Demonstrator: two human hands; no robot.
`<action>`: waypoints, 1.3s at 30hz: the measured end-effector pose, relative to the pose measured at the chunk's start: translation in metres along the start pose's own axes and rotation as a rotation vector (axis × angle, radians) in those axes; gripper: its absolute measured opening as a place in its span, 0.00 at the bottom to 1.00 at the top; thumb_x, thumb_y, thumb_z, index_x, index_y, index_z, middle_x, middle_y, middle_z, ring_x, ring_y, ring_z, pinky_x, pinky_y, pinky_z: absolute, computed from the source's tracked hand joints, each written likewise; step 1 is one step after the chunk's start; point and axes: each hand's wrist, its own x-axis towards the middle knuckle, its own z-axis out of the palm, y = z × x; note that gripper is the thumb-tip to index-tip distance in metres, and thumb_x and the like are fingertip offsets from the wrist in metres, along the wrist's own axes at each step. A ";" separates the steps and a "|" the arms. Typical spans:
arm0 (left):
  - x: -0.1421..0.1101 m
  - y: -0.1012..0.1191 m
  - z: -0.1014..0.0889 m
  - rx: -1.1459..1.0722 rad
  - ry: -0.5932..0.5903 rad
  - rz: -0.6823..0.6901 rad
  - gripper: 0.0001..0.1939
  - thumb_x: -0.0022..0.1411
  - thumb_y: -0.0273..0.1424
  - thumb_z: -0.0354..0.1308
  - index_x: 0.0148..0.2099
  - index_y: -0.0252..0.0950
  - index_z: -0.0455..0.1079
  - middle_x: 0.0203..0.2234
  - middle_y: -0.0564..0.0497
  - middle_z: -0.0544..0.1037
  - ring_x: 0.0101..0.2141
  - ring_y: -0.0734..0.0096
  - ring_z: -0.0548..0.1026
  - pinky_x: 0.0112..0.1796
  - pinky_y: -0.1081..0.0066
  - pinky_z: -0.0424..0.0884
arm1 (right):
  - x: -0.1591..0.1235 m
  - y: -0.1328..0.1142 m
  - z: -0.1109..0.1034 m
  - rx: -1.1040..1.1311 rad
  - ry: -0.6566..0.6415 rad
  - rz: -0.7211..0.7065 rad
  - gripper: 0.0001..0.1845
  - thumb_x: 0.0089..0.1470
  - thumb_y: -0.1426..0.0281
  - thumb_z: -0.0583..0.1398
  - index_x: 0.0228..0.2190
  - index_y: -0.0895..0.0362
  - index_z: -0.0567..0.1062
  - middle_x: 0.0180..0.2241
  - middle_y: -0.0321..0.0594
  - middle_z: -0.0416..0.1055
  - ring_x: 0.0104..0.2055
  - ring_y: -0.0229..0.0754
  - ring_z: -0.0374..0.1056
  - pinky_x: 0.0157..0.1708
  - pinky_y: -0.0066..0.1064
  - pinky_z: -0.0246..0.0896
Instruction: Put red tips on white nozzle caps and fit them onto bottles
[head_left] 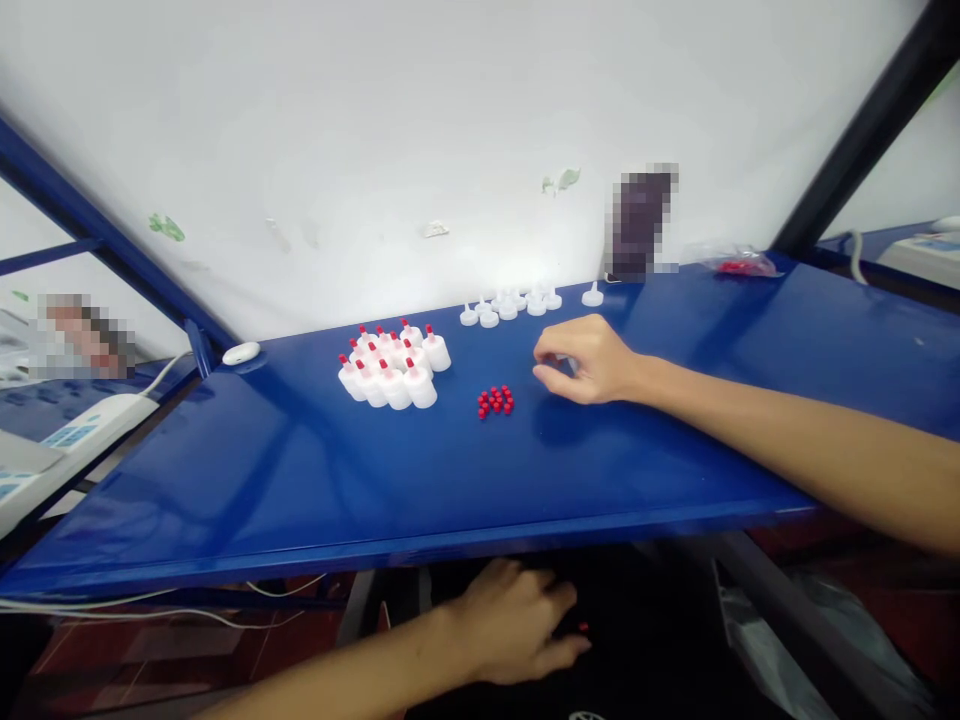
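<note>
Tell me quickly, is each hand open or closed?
Left hand: open, loosely bent, near a small red piece.
Right hand: curled but open above the table, nothing visible in it.

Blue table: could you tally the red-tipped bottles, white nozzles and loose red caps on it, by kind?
Bottles: at least 12
Nozzles: at least 9
Red caps: at least 10
Total: at least 31; each kind is bunched, so some may be hidden.

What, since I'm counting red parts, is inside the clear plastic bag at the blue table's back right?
Red contents show through the clear plastic bag; its crinkles and glare hide their shape and number.
</note>
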 end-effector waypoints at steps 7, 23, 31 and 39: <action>0.022 0.019 -0.004 0.122 -0.170 0.009 0.14 0.67 0.36 0.51 0.50 0.38 0.72 0.33 0.41 0.81 0.33 0.50 0.81 0.34 0.59 0.72 | 0.009 -0.006 -0.009 -0.167 -0.292 0.220 0.14 0.61 0.67 0.53 0.27 0.58 0.72 0.26 0.40 0.71 0.34 0.43 0.61 0.39 0.38 0.50; 0.016 0.029 -0.041 0.011 -0.282 0.158 0.09 0.62 0.41 0.59 0.38 0.41 0.74 0.24 0.51 0.80 0.26 0.59 0.78 0.28 0.67 0.68 | 0.008 0.004 -0.008 0.011 -0.242 0.453 0.17 0.61 0.64 0.54 0.22 0.57 0.69 0.20 0.33 0.64 0.23 0.35 0.57 0.28 0.30 0.47; -0.006 0.007 -0.190 -0.304 0.690 0.250 0.07 0.63 0.26 0.54 0.31 0.37 0.64 0.21 0.58 0.71 0.21 0.79 0.65 0.26 0.76 0.62 | 0.013 -0.024 -0.011 0.069 0.015 0.055 0.17 0.65 0.62 0.50 0.26 0.56 0.65 0.24 0.35 0.64 0.26 0.36 0.58 0.28 0.30 0.52; 0.051 -0.069 -0.208 -0.451 0.909 0.328 0.13 0.70 0.39 0.52 0.36 0.36 0.65 0.24 0.56 0.70 0.26 0.76 0.68 0.33 0.72 0.65 | 0.012 -0.026 -0.012 -0.130 0.182 0.128 0.11 0.67 0.62 0.49 0.42 0.56 0.65 0.26 0.35 0.71 0.22 0.37 0.63 0.24 0.29 0.54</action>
